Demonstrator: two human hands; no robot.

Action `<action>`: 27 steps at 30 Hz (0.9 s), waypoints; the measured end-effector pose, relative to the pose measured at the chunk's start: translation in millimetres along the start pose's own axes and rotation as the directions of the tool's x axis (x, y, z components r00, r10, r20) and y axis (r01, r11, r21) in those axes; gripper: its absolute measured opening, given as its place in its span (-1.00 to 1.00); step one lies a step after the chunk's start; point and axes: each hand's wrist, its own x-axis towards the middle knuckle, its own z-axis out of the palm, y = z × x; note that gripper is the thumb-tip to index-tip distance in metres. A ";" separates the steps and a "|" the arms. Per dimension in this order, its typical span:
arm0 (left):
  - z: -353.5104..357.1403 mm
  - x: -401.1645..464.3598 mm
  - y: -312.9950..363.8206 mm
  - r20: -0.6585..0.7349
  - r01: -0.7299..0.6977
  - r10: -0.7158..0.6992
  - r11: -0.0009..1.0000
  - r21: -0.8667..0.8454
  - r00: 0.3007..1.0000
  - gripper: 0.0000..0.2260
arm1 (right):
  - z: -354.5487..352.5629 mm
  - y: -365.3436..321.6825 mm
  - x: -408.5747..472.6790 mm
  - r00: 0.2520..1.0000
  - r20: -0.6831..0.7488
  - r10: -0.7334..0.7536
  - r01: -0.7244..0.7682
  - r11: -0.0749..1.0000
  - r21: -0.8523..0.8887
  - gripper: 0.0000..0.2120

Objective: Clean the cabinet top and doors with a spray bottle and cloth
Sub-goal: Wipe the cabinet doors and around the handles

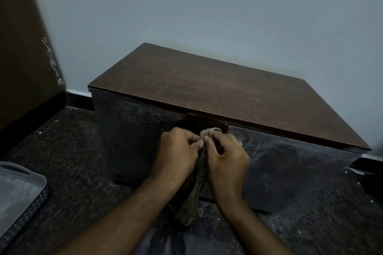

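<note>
A low cabinet [207, 97] is set against a pale wall [186, 6], its brown wood-grain top seen from above and its dark glossy doors [279, 163] facing the camera. Both hands are held close together in front of the doors, just below the front edge of the top. A cloth [195, 190] is gripped between them — the left hand [178, 151] is curled round it from the left, with the fingertips pinched against the fabric, and the right hand [227, 159] is curled round it from the right, thumb and fingers closed on the same bunched section. A pale loop of the cloth is seen above the knuckles, and the rest hangs down between the wrists as a dark, twisted length toward the floor [72, 161]. Whether the cloth is touching the door surface cannot be told. Pale smears and specks are visible on the right-hand door, and scattered light flecks are seen on the dark speckled floor beside the cabinet. A grey perforated basket [31, 209] with a pale lining is cut off by the lower left edge of the view, well apart from the cabinet. A brown wooden panel [22, 47] with a scuffed edge is seen at the left — it meets the wall in the corner above a dark skirting.
</note>
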 end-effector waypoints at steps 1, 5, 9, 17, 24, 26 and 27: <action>0.8 -0.1 0.3 -0.018 0.032 -0.033 0.999 -0.024 0.999 -0.96 | -0.3 3.2 0.6 0.996 0.009 -0.090 0.090 0.995 -0.040 -0.86; -3.1 4.0 1.8 -0.154 0.099 -0.110 0.992 -0.077 0.982 -0.91 | 2.8 9.4 3.5 0.907 0.247 -0.342 0.389 0.905 -0.173 -0.88; -5.4 5.4 1.1 -0.188 0.086 -0.096 0.994 -0.060 0.978 -0.93 | -2.6 14.5 4.7 0.959 0.132 -0.252 0.272 0.948 -0.168 -0.89; -2.2 2.0 5.2 -0.165 0.047 -0.051 0.998 -0.031 0.985 -0.92 | 5.2 11.2 4.1 0.935 0.223 -0.276 0.315 0.935 -0.165 -0.92; -5.8 1.8 3.4 -0.195 0.060 -0.063 0.998 -0.019 0.979 -0.94 | 9.6 8.4 4.5 0.905 0.256 -0.340 0.392 0.900 -0.189 -0.92; -7.1 1.6 3.7 -0.182 0.074 -0.076 0.997 -0.020 0.980 -0.93 | 9.1 13.4 2.3 0.868 0.331 -0.370 0.465 0.839 -0.282 -0.88; -7.7 1.5 3.6 -0.167 0.080 -0.082 0.997 -0.019 0.982 -0.92 | 7.7 16.5 0.1 0.866 0.345 -0.362 0.469 0.827 -0.309 -0.86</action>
